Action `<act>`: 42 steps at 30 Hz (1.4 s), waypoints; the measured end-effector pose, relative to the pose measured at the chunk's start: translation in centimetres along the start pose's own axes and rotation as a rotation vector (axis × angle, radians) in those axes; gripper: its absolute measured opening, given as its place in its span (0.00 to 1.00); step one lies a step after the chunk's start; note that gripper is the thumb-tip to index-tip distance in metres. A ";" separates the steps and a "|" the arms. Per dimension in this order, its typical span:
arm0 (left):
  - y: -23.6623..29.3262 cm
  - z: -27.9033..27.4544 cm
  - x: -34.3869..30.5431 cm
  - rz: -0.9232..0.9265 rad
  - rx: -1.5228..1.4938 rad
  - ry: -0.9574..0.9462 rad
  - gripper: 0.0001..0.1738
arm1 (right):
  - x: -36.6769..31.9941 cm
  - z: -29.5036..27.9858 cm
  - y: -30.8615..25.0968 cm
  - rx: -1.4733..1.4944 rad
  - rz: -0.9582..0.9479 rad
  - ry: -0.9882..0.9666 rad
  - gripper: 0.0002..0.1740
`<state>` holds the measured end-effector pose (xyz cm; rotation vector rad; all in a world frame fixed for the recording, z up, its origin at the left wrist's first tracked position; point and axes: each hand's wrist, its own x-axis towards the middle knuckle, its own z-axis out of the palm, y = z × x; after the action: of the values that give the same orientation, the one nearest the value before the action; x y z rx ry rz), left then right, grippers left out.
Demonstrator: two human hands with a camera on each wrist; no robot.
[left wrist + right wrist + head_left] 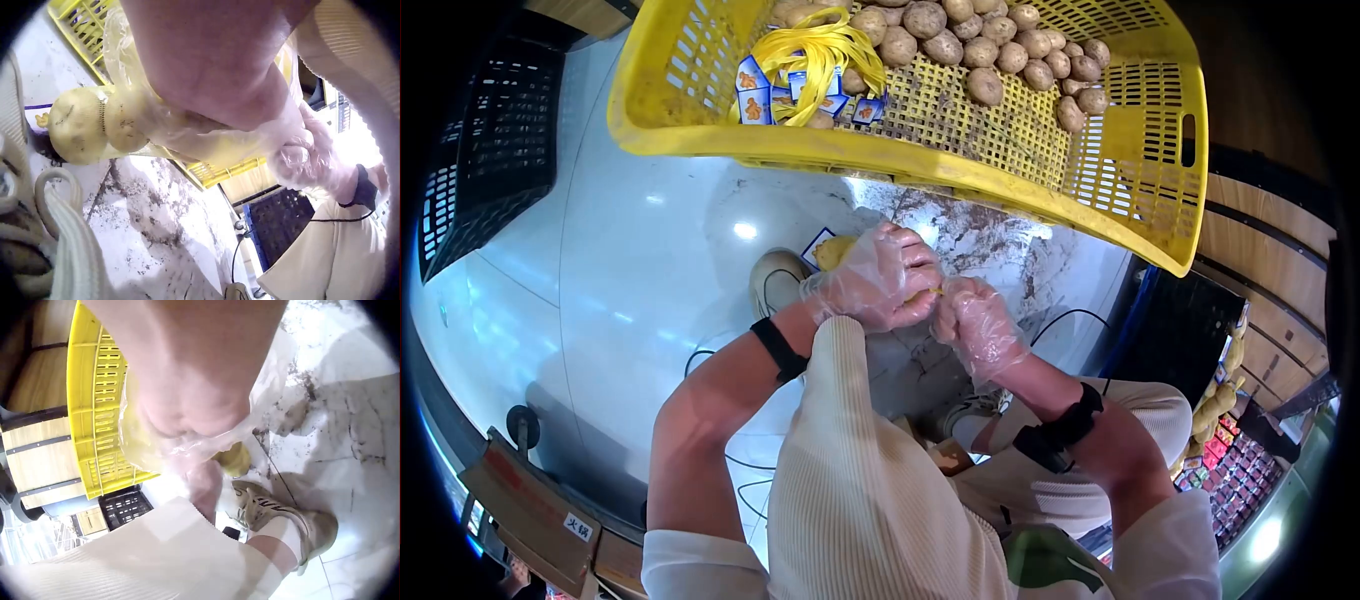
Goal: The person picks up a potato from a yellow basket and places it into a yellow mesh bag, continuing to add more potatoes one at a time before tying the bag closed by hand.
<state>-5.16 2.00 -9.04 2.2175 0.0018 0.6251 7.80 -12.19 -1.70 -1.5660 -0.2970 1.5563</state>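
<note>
Both hands wear clear plastic gloves and meet above the floor, close to my knees. My left hand (885, 275) grips the gathered upper part of a yellow net bag (103, 122). Potatoes (76, 128) fill the bag, hanging below the fist, and a blue-edged label (812, 246) shows beside it in the head view. Close against the left fist, my right hand (978, 322) pinches the yellow end of the net (938, 291) with curled fingers. The fingers hide most of that end.
A yellow crate (880, 150) stands in front, with loose potatoes (985, 87) and a bundle of yellow net bags (815, 55) with blue labels. Dirt marks the tiled floor (650, 270). A black crate (500, 140) is at left, a cardboard box (530, 510) lower left. Black cables run near my shoes (269, 509).
</note>
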 end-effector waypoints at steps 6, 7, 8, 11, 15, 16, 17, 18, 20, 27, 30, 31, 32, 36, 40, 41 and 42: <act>0.1 0.0 0.2 -0.089 -0.051 -0.032 0.14 | -0.8 0.4 -0.4 0.224 0.078 0.018 0.13; 0.1 0.2 0.1 -0.096 -0.058 0.007 0.15 | -0.9 0.3 -0.1 0.216 0.055 0.014 0.13; 0.1 0.4 0.0 -0.102 -0.065 0.046 0.17 | -0.9 0.2 0.1 0.208 0.031 0.011 0.12; 0.5 -0.2 0.1 -0.183 -0.092 0.028 0.19 | -0.4 -0.5 1.4 0.051 -0.036 0.028 0.10; 0.6 0.0 0.0 -0.196 -0.078 0.069 0.21 | -0.7 -0.4 -0.7 -0.225 -0.082 -0.002 0.10; 0.7 -0.1 0.1 -0.208 -0.062 0.063 0.21 | -0.6 -0.5 -1.2 -0.281 -0.072 0.008 0.13; 0.8 0.0 0.1 -0.222 -0.049 0.056 0.21 | -0.7 -0.7 -1.5 -0.337 -0.057 0.017 0.17; 0.9 -0.1 0.2 -0.220 -0.051 0.058 0.21 | -0.7 -1.1 -1.4 -0.338 -0.057 0.020 0.17; 1.1 -0.1 0.5 -0.158 -0.015 0.047 0.20 | -0.7 -1.9 -1.2 -0.154 -0.073 -0.122 0.17; 1.4 -0.3 0.9 -0.231 -0.234 0.119 0.13 | -0.7 -0.9 -4.1 -0.532 -0.203 -0.014 0.17; 1.6 -0.7 0.9 -0.283 -0.297 0.122 0.11 | -0.6 -0.9 -3.8 -0.487 -0.161 0.034 0.17; 1.6 -0.6 0.8 -0.281 -0.284 0.129 0.11 | -0.7 -0.8 -3.9 -0.519 -0.164 0.038 0.17; 1.6 -0.5 0.7 -0.281 -0.270 0.137 0.10 | -0.7 -0.7 -4.0 -0.551 -0.168 0.039 0.17; 1.6 -0.9 0.6 -0.286 -0.276 0.153 0.09 | -0.6 -0.7 -3.9 -0.576 -0.151 0.040 0.17; 1.5 -0.9 0.8 -0.236 -0.234 0.081 0.06 | -0.5 -0.7 -4.1 -0.651 -0.222 0.018 0.18; 1.5 -0.8 0.8 -0.233 -0.206 0.067 0.06 | -0.6 -0.7 -4.2 -0.673 -0.239 0.001 0.18; 1.6 -0.9 0.9 -0.234 -0.207 0.066 0.06 | -0.6 -0.6 -4.1 -0.671 -0.238 0.001 0.18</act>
<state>-5.07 1.75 -7.00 1.9606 0.2182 0.5422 9.90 -10.49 1.50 -1.9382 -1.0500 1.3322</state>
